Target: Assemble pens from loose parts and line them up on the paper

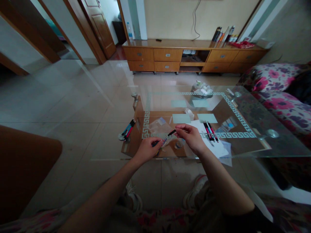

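Over the near edge of the glass table (pixel 286 142), my left hand (pixel 148 149) is closed on a short dark pen piece (pixel 155 143), mostly hidden by the fingers. My right hand (pixel 190 137) pinches a small black pen part (pixel 172 132) that slants down toward the left hand. The two pieces look apart. Left of my hands lies a bunch of blue, red and black pens (pixel 128 130). To the right, several black and red pens (pixel 210 131) rest on white paper (pixel 220 149). A clear plastic bag (pixel 159 125) lies behind my hands.
A round clear item (pixel 179 144), perhaps tape, shows beneath my right hand. A crumpled tissue (pixel 189 114) sits farther back. A basket with white crumpled stuff (pixel 202 89) stands at the far side. Beyond is a wooden cabinet (pixel 167 55); a flowered sofa (pixel 279 77) is at right.
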`<state>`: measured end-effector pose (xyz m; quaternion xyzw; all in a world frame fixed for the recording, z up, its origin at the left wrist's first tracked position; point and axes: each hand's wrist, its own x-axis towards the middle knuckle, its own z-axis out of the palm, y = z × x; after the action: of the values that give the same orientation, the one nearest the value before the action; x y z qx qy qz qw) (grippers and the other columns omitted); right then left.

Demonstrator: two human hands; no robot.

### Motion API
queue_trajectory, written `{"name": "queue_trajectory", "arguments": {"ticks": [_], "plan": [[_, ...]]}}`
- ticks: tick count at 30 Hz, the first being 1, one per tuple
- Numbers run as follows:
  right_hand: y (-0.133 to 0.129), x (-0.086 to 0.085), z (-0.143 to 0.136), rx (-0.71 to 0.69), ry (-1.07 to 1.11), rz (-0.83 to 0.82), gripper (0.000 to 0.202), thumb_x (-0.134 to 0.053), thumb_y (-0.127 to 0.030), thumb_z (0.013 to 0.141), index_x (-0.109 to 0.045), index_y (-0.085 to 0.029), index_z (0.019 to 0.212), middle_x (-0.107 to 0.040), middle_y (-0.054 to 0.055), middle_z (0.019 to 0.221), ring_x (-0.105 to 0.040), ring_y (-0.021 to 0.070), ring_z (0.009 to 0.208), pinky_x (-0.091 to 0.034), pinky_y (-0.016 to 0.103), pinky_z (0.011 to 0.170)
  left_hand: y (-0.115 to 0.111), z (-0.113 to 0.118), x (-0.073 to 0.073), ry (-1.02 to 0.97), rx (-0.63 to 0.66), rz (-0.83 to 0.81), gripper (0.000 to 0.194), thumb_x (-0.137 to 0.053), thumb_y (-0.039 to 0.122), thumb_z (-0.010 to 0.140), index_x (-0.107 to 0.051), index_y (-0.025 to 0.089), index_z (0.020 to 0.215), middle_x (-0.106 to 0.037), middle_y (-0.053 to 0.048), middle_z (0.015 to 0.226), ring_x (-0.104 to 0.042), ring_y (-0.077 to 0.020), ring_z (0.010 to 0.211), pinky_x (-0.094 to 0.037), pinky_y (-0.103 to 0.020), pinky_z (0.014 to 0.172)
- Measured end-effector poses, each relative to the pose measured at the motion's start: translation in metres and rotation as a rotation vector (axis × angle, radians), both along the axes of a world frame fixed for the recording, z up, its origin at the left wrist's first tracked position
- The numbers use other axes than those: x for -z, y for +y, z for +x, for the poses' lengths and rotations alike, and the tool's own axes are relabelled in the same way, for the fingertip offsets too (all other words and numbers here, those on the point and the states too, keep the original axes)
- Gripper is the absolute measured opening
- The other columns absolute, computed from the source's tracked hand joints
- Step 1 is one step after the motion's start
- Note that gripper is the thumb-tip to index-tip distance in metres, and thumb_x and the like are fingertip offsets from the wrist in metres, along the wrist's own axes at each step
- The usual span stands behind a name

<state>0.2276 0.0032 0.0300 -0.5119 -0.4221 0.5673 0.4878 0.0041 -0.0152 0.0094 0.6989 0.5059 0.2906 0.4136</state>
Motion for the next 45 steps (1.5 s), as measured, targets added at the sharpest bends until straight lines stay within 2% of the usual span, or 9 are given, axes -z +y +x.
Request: {"name": "queue_trajectory", "arguments": {"ticks": [18, 26, 29, 32, 34, 38, 45], "plan": [[-0.003, -0.002, -0.004, -0.083, -0.08, 0.071, 0.034, -0.079, -0.043, 0.072, -0.069, -0.018, 0.093, -0.072, 0.005, 0.088, -0.064, 0.0143, 0.073, -0.053, 0.029, 0.07, 0.0, 0.0, 0.002, -0.02, 0.012, -0.019, 0.029, -0.057, 0.04, 0.09, -0.078, 0.02, 0.096, -0.078, -0.003, 0.091, -0.07, -0.0194, 0.08, -0.051, -0.027, 0.072], [-0.002, 0.001, -0.005, -0.124, -0.108, 0.083, 0.029, -0.079, -0.038, 0.073, -0.071, -0.017, 0.092, -0.072, 0.004, 0.086, -0.063, 0.0138, 0.073, -0.051, 0.027, 0.068, 0.0, -0.001, 0.002, -0.001, 0.033, -0.011, 0.025, -0.059, 0.036, 0.09, -0.077, 0.021, 0.097, -0.077, -0.003, 0.093, -0.069, -0.0193, 0.083, -0.051, -0.028, 0.076], [-0.002, 0.003, -0.005, -0.167, -0.159, 0.097, 0.03, -0.078, -0.038, 0.074, -0.072, -0.017, 0.094, -0.073, 0.005, 0.088, -0.063, 0.0135, 0.072, -0.051, 0.028, 0.067, -0.001, -0.001, 0.006, -0.023, 0.029, -0.016, 0.026, -0.061, 0.036, 0.089, -0.075, 0.021, 0.105, -0.076, -0.005, 0.099, -0.07, -0.0195, 0.086, -0.052, -0.029, 0.078], [-0.003, 0.004, -0.005, -0.222, -0.222, 0.122, 0.028, -0.076, -0.039, 0.077, -0.073, -0.017, 0.093, -0.073, 0.005, 0.086, -0.064, 0.0145, 0.072, -0.052, 0.028, 0.069, -0.002, -0.001, 0.01, -0.082, 0.013, -0.047, 0.037, -0.065, 0.035, 0.087, -0.066, 0.02, 0.12, -0.075, -0.006, 0.1, -0.071, -0.0196, 0.087, -0.054, -0.031, 0.08], [-0.003, 0.005, -0.004, -0.248, -0.261, 0.142, 0.027, -0.075, -0.039, 0.078, -0.073, -0.017, 0.094, -0.073, 0.005, 0.086, -0.065, 0.0149, 0.073, -0.052, 0.029, 0.069, -0.003, 0.0, 0.013, -0.124, 0.001, -0.054, 0.035, -0.067, 0.035, 0.086, -0.063, 0.019, 0.116, -0.074, -0.007, 0.096, -0.071, -0.0196, 0.087, -0.054, -0.031, 0.08], [-0.003, 0.007, -0.002, -0.245, -0.312, 0.173, 0.026, -0.074, -0.038, 0.079, -0.073, -0.017, 0.095, -0.074, 0.005, 0.088, -0.065, 0.0154, 0.073, -0.052, 0.029, 0.07, -0.003, 0.0, 0.013, -0.14, 0.002, -0.049, 0.023, -0.066, 0.039, 0.087, -0.062, 0.018, 0.096, -0.072, -0.006, 0.09, -0.069, -0.0187, 0.082, -0.054, -0.03, 0.075], [-0.003, 0.008, 0.0, -0.257, -0.295, 0.185, 0.025, -0.076, -0.038, 0.078, -0.074, -0.018, 0.093, -0.075, 0.004, 0.088, -0.067, 0.0162, 0.076, -0.052, 0.03, 0.072, -0.003, -0.003, 0.002, -0.033, 0.037, 0.041, 0.02, -0.061, 0.035, 0.09, -0.069, 0.02, 0.099, -0.073, -0.003, 0.091, -0.067, -0.0176, 0.082, -0.05, -0.027, 0.075]]}}
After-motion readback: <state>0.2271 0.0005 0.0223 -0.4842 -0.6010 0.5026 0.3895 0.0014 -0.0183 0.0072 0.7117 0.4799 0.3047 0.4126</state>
